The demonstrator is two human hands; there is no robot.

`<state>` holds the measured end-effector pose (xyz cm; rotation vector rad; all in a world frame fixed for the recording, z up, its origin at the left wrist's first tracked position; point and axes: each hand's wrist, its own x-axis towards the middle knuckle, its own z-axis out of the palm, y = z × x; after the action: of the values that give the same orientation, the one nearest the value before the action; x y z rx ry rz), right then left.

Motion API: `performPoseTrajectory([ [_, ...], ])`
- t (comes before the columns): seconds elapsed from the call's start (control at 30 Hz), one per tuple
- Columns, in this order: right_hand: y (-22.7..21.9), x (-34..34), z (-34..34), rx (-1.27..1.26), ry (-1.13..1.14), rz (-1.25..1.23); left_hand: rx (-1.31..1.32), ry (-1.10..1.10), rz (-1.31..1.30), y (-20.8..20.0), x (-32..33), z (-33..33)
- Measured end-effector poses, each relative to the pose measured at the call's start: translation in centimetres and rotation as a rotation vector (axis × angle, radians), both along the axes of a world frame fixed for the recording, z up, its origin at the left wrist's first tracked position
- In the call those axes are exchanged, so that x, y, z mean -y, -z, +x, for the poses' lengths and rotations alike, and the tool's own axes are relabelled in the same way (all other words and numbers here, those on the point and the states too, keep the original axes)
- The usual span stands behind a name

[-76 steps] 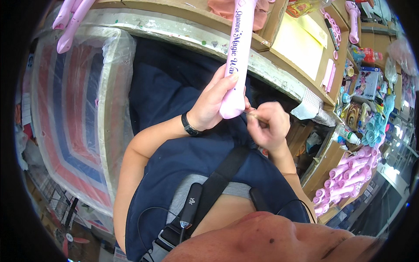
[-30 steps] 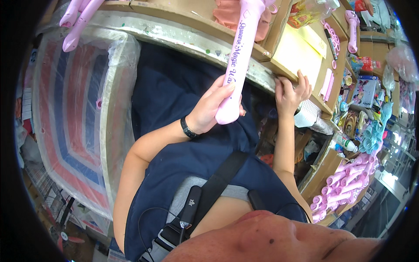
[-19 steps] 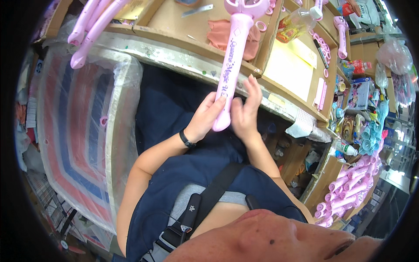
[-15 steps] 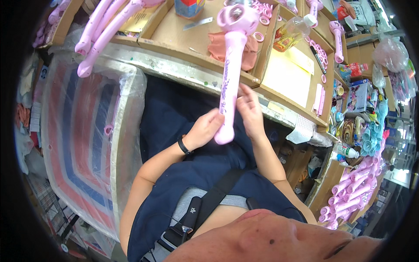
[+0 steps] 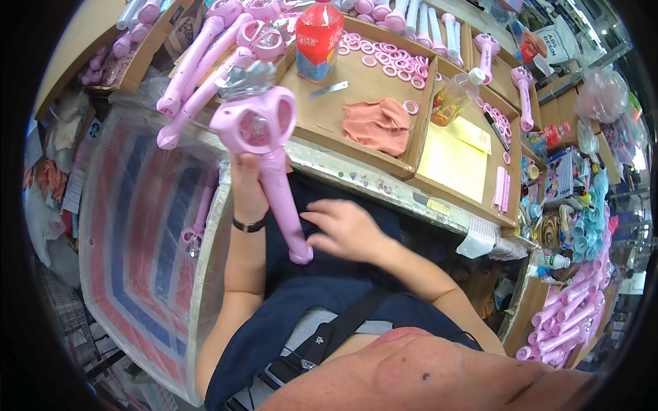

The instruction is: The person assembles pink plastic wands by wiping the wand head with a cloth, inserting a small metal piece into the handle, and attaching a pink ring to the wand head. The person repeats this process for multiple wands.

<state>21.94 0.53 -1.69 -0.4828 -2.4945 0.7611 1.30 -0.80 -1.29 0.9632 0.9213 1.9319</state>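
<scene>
A pink toy wand (image 5: 279,185) with a round, windowed head and a silvery crown-like top is tilted in front of me. My left hand (image 5: 248,188), with a black band at the wrist, is closed around its shaft just below the head; part of the grip is hidden behind the wand. To the right of the wand's lower end is my right hand (image 5: 348,229), its fingers loosely apart and holding nothing. Two similar pink wands (image 5: 188,79) lie at the left of the bench.
On the bench, a cardboard tray (image 5: 322,133) has an orange cloth (image 5: 377,127), pink rings (image 5: 394,58), a metal blade (image 5: 329,90) and a red-labelled bottle (image 5: 319,41). A clear bottle (image 5: 456,96) stands by yellow paper (image 5: 452,147). At left is a plastic-lined striped bag (image 5: 137,240).
The wand has moved left with my left hand, which now grips it higher, near the head. My right hand has come away from the wand's shaft, and the view has shifted.
</scene>
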Motion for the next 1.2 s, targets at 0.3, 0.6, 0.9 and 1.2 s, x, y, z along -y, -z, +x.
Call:
performPoseTrajectory([
  [0.3, -2.1, -18.0, 2.8, 0.64, 0.661, 0.546, 0.445, 0.241, -0.158, 0.7, 4.6, -3.7],
  [0.6, -5.2, -22.9, -2.9, -0.014, 0.666, 0.046, 0.454, 0.276, -0.167, 2.6, 5.4, -3.1],
  [0.9, -0.5, -18.9, -1.3, 0.268, 0.549, 0.313, 0.53, 0.312, -0.163, 3.6, 4.5, -3.7],
  [1.2, -1.4, -16.5, -3.3, 0.554, 0.223, -0.447, 0.627, 0.4, -0.206, 4.5, 2.9, -3.1],
])
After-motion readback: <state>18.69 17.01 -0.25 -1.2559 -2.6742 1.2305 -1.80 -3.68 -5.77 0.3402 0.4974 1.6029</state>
